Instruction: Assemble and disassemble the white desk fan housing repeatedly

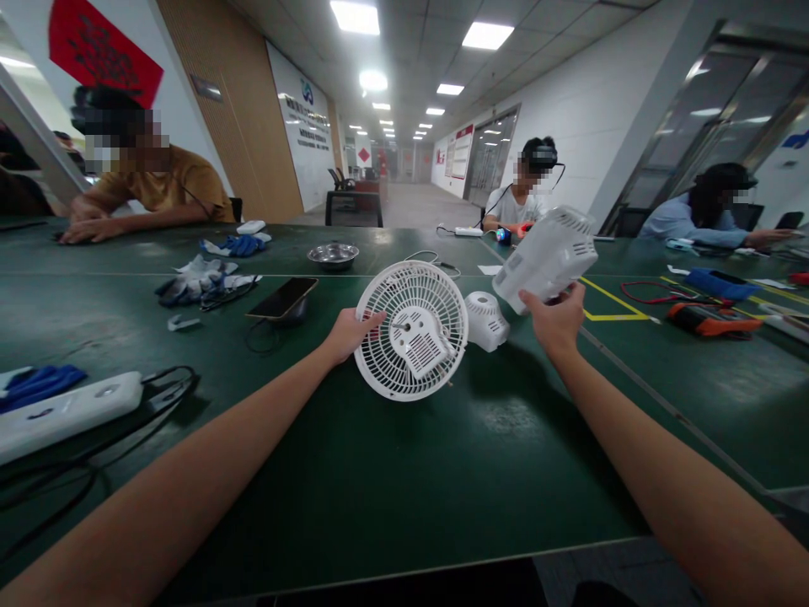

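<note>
My left hand (350,335) grips the left rim of a round white fan grille (412,330), held upright above the table with a motor housing at its centre. On the right, my right hand (557,319) is closed on the lower end of a white plastic housing (547,257), tilted up and to the right, with slots near its top. Between the two, a smaller white vented cover (486,321) rests on the table, just beside the grille's right edge.
On the green table (404,497) lie a phone (284,298), a metal bowl (333,255), gloves (200,280), a white power strip (72,413) with black cables, and an orange meter (714,320). Three people sit across the table.
</note>
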The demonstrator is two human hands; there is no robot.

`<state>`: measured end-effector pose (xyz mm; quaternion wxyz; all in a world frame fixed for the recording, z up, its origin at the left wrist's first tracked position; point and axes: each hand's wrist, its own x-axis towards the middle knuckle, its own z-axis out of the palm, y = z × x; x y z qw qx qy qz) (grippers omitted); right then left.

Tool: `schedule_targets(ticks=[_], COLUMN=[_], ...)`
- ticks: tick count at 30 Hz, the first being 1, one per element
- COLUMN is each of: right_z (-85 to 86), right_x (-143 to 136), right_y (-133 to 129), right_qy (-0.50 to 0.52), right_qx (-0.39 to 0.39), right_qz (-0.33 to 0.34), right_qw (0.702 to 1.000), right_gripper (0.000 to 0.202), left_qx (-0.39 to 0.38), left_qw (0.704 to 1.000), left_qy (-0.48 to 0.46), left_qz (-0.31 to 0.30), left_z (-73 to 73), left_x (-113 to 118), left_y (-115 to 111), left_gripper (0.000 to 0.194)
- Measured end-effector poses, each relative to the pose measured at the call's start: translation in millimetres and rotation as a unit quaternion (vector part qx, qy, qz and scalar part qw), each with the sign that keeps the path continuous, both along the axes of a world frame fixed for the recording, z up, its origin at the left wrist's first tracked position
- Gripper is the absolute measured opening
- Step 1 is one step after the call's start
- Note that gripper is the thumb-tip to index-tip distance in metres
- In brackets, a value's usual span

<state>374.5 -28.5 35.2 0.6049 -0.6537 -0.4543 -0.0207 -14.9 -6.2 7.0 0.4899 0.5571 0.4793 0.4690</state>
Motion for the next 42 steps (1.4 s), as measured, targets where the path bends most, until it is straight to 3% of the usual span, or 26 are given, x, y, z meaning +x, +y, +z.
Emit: schedule_targets(ticks=[3, 7, 10, 13, 19, 23, 26, 30, 42], right_z=[2.5, -6.5, -10.6, -9.3, -13.6, -22.2, -24.2, -20.6, -11.1], right_x=[-18.5, -39.9, -44.1, -31.8, 23.7, 47.7, 50.9, 47.4, 54.4], right_y=[-7.8, -12.7, -12.2, -8.2, 9.6, 19.8, 22.7, 21.6, 20.2], right_qy=[-0.02, -0.08, -0.087, -0.083, -0.031, -0.003, 0.0, -0.02, -0.036], right_qx=[0.011, -0.09, -0.119, -0.097, -0.069, -0.088, -0.086, -0.01, 0.103], right_qz=[0.048, 0.088, 0.093, 0.06, -0.026, -0.026, -0.002, 0.029, 0.005], right_qw=[0.999, 0.989, 0.985, 0.99, 0.997, 0.996, 0.996, 0.999, 0.994], right_gripper=[0.078, 0.074, 0.074, 0.078, 0.086, 0.087, 0.091, 0.098, 0.08], left_qx=[0.013, 0.025, 0.026, 0.03, 0.036, 0.025, 0.021, 0.02, 0.019], left_qw=[1.0, 1.0, 1.0, 1.0, 0.999, 1.0, 1.0, 1.0, 1.0], left_qy=[0.007, 0.007, 0.004, 0.003, 0.002, -0.004, -0.002, -0.005, 0.003], left_qz=[0.012, 0.008, 0.0, -0.004, -0.01, -0.011, 0.001, -0.003, 0.009], left_z=[-0.7, -3.5, -5.0, -6.2, -9.4, -8.1, -4.7, -3.1, -2.3], left_x=[0.3, -0.8, -1.8, -2.8, -5.3, -4.3, -2.1, -0.6, -0.9], left_y=[0.5, 2.7, 4.1, 5.1, 7.3, 6.2, 3.4, 2.0, 1.6], left_gripper=[0.019, 0.021, 0.022, 0.023, 0.022, 0.022, 0.02, 0.022, 0.022])
